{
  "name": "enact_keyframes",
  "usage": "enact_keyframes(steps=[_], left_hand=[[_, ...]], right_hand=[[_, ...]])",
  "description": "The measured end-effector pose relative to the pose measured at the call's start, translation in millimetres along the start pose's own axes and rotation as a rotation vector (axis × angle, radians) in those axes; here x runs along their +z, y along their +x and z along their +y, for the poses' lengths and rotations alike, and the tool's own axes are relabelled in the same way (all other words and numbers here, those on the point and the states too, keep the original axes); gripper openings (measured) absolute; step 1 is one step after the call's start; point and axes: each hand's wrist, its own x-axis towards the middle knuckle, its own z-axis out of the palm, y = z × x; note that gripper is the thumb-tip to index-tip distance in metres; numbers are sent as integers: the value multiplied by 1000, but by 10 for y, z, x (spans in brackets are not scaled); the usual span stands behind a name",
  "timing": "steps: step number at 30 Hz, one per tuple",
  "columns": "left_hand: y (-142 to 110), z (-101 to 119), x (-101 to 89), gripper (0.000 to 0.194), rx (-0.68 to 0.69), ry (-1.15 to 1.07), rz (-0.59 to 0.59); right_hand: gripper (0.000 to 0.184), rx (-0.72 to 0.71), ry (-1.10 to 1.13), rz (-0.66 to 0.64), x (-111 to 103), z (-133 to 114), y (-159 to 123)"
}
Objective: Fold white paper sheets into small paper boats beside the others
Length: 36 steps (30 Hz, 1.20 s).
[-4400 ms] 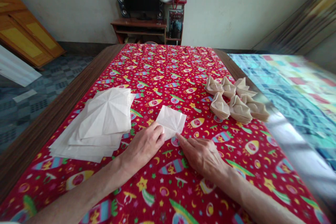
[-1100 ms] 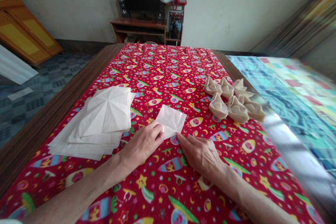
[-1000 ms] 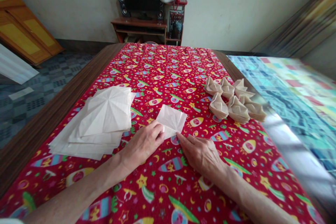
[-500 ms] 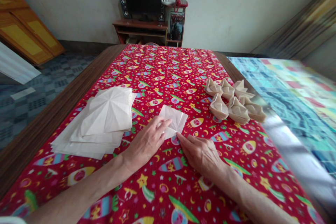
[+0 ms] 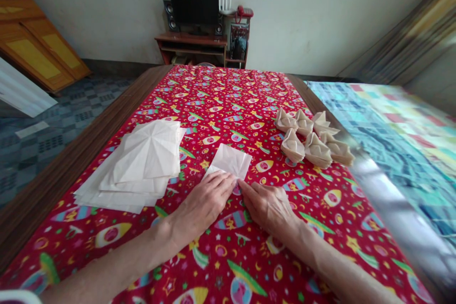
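Observation:
A thin whitish sheet of paper [image 5: 232, 157], creased and folded small, lies on the red patterned cloth between my hands. My left hand [image 5: 210, 195] rests over its near-left edge, fingers flat and side by side, hiding that part. At the near-right corner, my right hand [image 5: 267, 204] has its fingertips on the paper, the other fingers curled in; the thumb is hidden. Left of my hands lies a stack of creased paper sheets [image 5: 147, 152], star-like fold lines on the top one. Several folded paper shapes [image 5: 318, 149] with pointed tips stand in two rows to the right.
The red cloth [image 5: 228, 109] covers a table with brown wooden edges [image 5: 89, 137]. A bed with a blue checked cover [image 5: 377, 123] adjoins its right side. A desk with a monitor [image 5: 194, 8] stands at the wall. Part of a white rim [image 5: 19, 297] shows at bottom left.
My left hand has slid toward me and flattened over the near edge of the paper. My right hand has stayed at the corner. The camera view has shifted slightly.

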Motion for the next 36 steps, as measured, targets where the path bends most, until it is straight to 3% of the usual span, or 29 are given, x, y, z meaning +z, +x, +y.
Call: enact_keyframes(steps=[5,15,24,28,33,36], left_hand=[[-88,25,-23,46,-42,-20,-31],[-378,-13,70,58,-126,36,68],[-513,-28,34,58,-134,47,99],[-504,-16,40,59,-133,31,141],[-499,-27,31,52,-128,16,145],[-476,-38,12,42,-141,23,139]], right_hand=[[27,14,-34,-1,14,-2,-10],[30,64,-23,-63,-8,-3,-3],[30,89,30,-46,8,5,2],[30,83,-42,46,32,175,43],[48,-4,-145,174,54,485,255],[39,-93,-103,172,68,593,372]])
